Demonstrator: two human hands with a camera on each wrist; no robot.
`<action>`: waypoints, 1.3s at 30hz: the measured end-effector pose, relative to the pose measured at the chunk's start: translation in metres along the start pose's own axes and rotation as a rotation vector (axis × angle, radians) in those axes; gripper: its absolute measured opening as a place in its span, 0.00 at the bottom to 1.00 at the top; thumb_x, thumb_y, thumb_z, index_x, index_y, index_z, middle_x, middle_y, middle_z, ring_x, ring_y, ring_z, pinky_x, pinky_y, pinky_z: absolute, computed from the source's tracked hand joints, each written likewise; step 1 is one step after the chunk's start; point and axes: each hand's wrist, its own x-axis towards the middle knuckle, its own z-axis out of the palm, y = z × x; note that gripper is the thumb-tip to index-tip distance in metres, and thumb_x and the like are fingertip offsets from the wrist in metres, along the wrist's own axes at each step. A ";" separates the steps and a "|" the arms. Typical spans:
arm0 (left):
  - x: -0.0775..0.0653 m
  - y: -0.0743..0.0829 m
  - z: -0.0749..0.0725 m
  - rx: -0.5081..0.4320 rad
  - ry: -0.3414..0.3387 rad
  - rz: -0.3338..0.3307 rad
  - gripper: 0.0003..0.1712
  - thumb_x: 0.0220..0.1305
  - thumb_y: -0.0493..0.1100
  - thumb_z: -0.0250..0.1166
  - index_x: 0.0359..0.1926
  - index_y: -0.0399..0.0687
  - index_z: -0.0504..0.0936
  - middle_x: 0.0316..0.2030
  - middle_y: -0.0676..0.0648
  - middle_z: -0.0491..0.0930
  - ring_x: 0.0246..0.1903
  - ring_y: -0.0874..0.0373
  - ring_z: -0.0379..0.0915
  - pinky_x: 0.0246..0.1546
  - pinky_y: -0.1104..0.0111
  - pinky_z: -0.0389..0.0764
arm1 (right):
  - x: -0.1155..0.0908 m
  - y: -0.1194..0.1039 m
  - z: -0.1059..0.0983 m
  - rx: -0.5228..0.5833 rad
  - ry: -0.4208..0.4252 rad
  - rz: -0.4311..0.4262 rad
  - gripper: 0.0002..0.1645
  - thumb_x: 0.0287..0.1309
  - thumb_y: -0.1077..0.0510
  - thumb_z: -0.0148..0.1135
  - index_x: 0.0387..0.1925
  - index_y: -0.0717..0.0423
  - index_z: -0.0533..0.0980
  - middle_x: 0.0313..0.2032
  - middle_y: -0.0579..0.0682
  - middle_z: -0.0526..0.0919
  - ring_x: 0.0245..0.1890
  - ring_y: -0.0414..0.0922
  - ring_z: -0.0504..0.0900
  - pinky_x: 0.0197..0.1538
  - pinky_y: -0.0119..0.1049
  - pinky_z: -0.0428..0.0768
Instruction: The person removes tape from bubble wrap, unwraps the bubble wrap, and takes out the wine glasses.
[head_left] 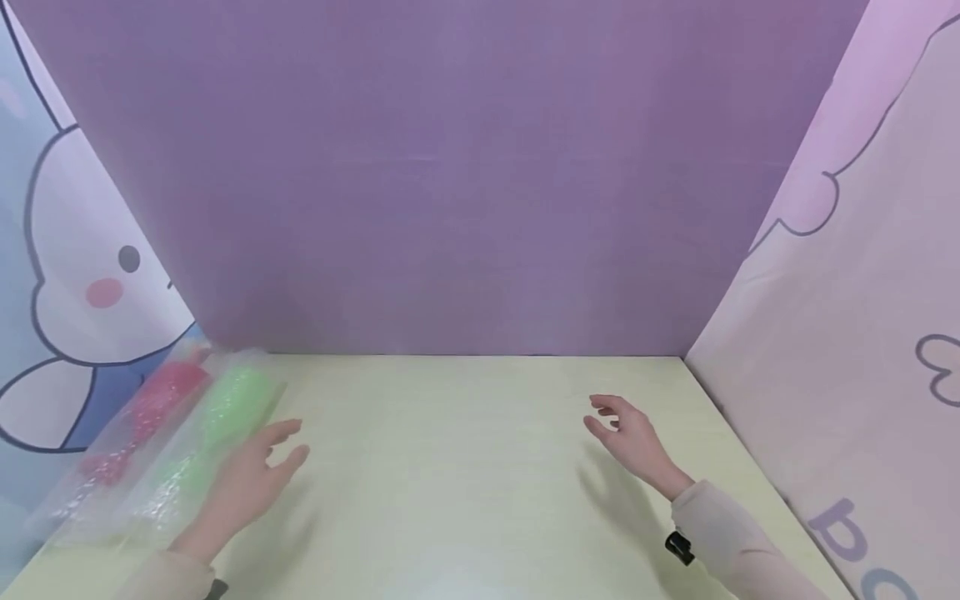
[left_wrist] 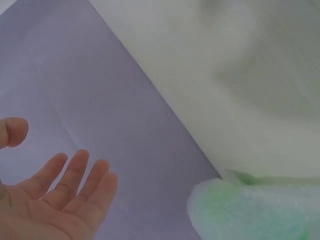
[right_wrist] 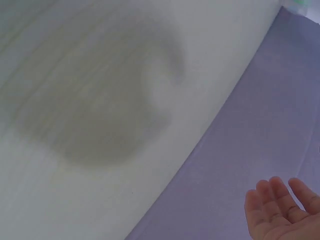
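Note:
My left hand (head_left: 251, 479) hovers over the left side of the table, its fingers relaxed and apart, holding nothing. It overlaps a green bundle in bubble wrap (head_left: 238, 400) in the head view. Beside that lies a red bundle in bubble wrap (head_left: 161, 404), closer to the left wall. The wrapping hides what the bundles are. In the left wrist view the palm and spread fingers of the left hand (left_wrist: 65, 200) show, with the green bundle (left_wrist: 250, 210) at lower right. Over the right side of the table hangs my right hand (head_left: 633, 437), fingers loosely bent around nothing.
A pale table (head_left: 450, 467) ends at a plain purple back wall (head_left: 465, 183). A cartoon-printed panel (head_left: 90, 250) stands on the left, and another printed panel (head_left: 847, 350) borders the table on the right. Both hands cast shadows on the tabletop.

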 end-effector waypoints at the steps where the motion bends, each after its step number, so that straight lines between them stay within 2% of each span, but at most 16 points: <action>1: 0.001 -0.004 -0.003 0.004 -0.006 -0.001 0.31 0.66 0.53 0.52 0.61 0.34 0.64 0.57 0.28 0.66 0.52 0.30 0.65 0.46 0.42 0.73 | -0.001 0.000 0.001 0.002 -0.008 -0.002 0.24 0.58 0.57 0.58 0.55 0.64 0.70 0.52 0.60 0.77 0.50 0.54 0.75 0.51 0.50 0.77; 5: 0.008 -0.025 -0.019 0.039 -0.016 -0.008 0.34 0.67 0.56 0.49 0.62 0.32 0.62 0.57 0.25 0.65 0.51 0.29 0.64 0.44 0.41 0.72 | -0.004 -0.002 0.004 0.003 -0.042 -0.004 0.24 0.58 0.57 0.58 0.55 0.64 0.70 0.50 0.60 0.77 0.50 0.54 0.75 0.52 0.50 0.77; 9: 0.023 -0.050 -0.040 0.099 -0.026 -0.017 0.37 0.67 0.57 0.48 0.61 0.27 0.61 0.55 0.23 0.64 0.51 0.27 0.63 0.44 0.39 0.71 | -0.005 -0.003 0.007 0.003 -0.063 -0.011 0.23 0.58 0.57 0.58 0.54 0.63 0.71 0.49 0.60 0.78 0.49 0.54 0.76 0.51 0.49 0.77; 12: 0.034 -0.071 -0.053 0.102 -0.055 -0.029 0.40 0.67 0.56 0.49 0.65 0.26 0.52 0.56 0.20 0.60 0.52 0.24 0.59 0.44 0.38 0.69 | -0.007 -0.004 0.010 0.009 -0.083 -0.012 0.23 0.57 0.58 0.59 0.53 0.63 0.71 0.49 0.60 0.78 0.49 0.54 0.76 0.51 0.49 0.77; 14: 0.041 -0.087 -0.059 0.094 -0.068 -0.011 0.42 0.67 0.54 0.50 0.69 0.32 0.44 0.59 0.21 0.56 0.54 0.23 0.56 0.44 0.35 0.66 | -0.008 -0.003 0.012 0.020 -0.100 -0.011 0.23 0.57 0.58 0.59 0.53 0.63 0.71 0.49 0.60 0.78 0.49 0.54 0.76 0.52 0.50 0.76; 16: 0.048 -0.104 -0.063 0.061 -0.094 0.009 0.44 0.67 0.52 0.51 0.71 0.42 0.35 0.63 0.22 0.50 0.56 0.23 0.52 0.45 0.33 0.62 | -0.009 -0.004 0.014 0.022 -0.111 -0.010 0.23 0.57 0.58 0.59 0.53 0.63 0.72 0.50 0.60 0.78 0.49 0.54 0.76 0.52 0.50 0.76; 18: 0.056 -0.129 -0.062 0.070 -0.094 0.046 0.44 0.67 0.54 0.51 0.72 0.52 0.34 0.65 0.24 0.48 0.57 0.23 0.51 0.43 0.31 0.61 | -0.010 -0.004 0.015 0.020 -0.119 -0.010 0.22 0.57 0.57 0.59 0.53 0.62 0.72 0.49 0.59 0.78 0.49 0.53 0.76 0.52 0.49 0.76; 20: 0.060 -0.143 -0.062 0.040 -0.087 0.113 0.42 0.67 0.52 0.51 0.72 0.58 0.35 0.69 0.30 0.42 0.63 0.27 0.43 0.44 0.28 0.57 | -0.011 -0.004 0.017 0.018 -0.124 -0.012 0.22 0.57 0.57 0.59 0.52 0.62 0.72 0.49 0.58 0.79 0.48 0.52 0.76 0.52 0.49 0.76; 23: 0.059 -0.153 -0.061 -0.019 -0.088 0.177 0.41 0.68 0.49 0.51 0.71 0.63 0.35 0.71 0.35 0.35 0.65 0.27 0.36 0.44 0.26 0.50 | -0.012 -0.005 0.019 0.014 -0.131 -0.013 0.22 0.57 0.57 0.59 0.52 0.62 0.73 0.49 0.57 0.79 0.48 0.52 0.77 0.51 0.48 0.76; 25: 0.055 -0.149 -0.061 -0.088 -0.093 0.224 0.42 0.67 0.41 0.51 0.71 0.63 0.35 0.72 0.44 0.27 0.67 0.32 0.26 0.43 0.24 0.44 | -0.013 -0.005 0.020 0.013 -0.139 -0.010 0.21 0.57 0.56 0.59 0.52 0.61 0.73 0.48 0.57 0.79 0.48 0.51 0.77 0.51 0.48 0.77; 26: 0.054 -0.150 -0.061 -0.112 -0.097 0.237 0.43 0.66 0.40 0.51 0.72 0.62 0.35 0.72 0.47 0.25 0.67 0.32 0.24 0.43 0.23 0.42 | -0.014 -0.006 0.020 0.011 -0.145 -0.010 0.21 0.57 0.56 0.59 0.51 0.61 0.73 0.48 0.57 0.79 0.48 0.51 0.77 0.51 0.48 0.77; 30: 0.054 -0.163 -0.058 -0.158 -0.101 0.229 0.44 0.66 0.39 0.52 0.72 0.63 0.34 0.71 0.57 0.23 0.69 0.42 0.19 0.44 0.23 0.39 | -0.015 -0.007 0.021 0.004 -0.165 -0.009 0.20 0.57 0.56 0.59 0.51 0.61 0.74 0.48 0.56 0.80 0.48 0.51 0.77 0.51 0.47 0.77; 32: 0.055 -0.167 -0.057 -0.157 -0.098 0.221 0.43 0.66 0.40 0.52 0.72 0.63 0.34 0.71 0.57 0.23 0.69 0.41 0.18 0.45 0.23 0.37 | -0.016 -0.007 0.021 0.005 -0.171 -0.011 0.20 0.58 0.56 0.59 0.51 0.62 0.74 0.48 0.56 0.80 0.48 0.51 0.77 0.51 0.48 0.77; 35: 0.055 -0.170 -0.055 -0.132 -0.113 0.168 0.42 0.68 0.45 0.50 0.71 0.68 0.31 0.70 0.58 0.20 0.68 0.37 0.16 0.44 0.23 0.35 | -0.017 -0.007 0.022 0.008 -0.173 -0.009 0.20 0.58 0.57 0.59 0.50 0.62 0.74 0.48 0.56 0.80 0.48 0.52 0.78 0.51 0.49 0.77; 37: 0.056 -0.172 -0.052 -0.120 -0.093 0.195 0.42 0.67 0.44 0.51 0.71 0.66 0.33 0.71 0.56 0.20 0.68 0.39 0.16 0.47 0.24 0.31 | -0.017 -0.007 0.023 0.014 -0.176 -0.009 0.20 0.57 0.57 0.59 0.50 0.62 0.74 0.47 0.56 0.80 0.48 0.52 0.78 0.51 0.50 0.77; 39: 0.056 -0.174 -0.049 -0.124 -0.095 0.185 0.42 0.68 0.45 0.50 0.71 0.66 0.32 0.71 0.56 0.20 0.69 0.43 0.15 0.48 0.24 0.31 | -0.018 -0.007 0.024 0.015 -0.181 -0.015 0.20 0.58 0.57 0.58 0.50 0.63 0.74 0.47 0.57 0.80 0.47 0.52 0.78 0.51 0.50 0.77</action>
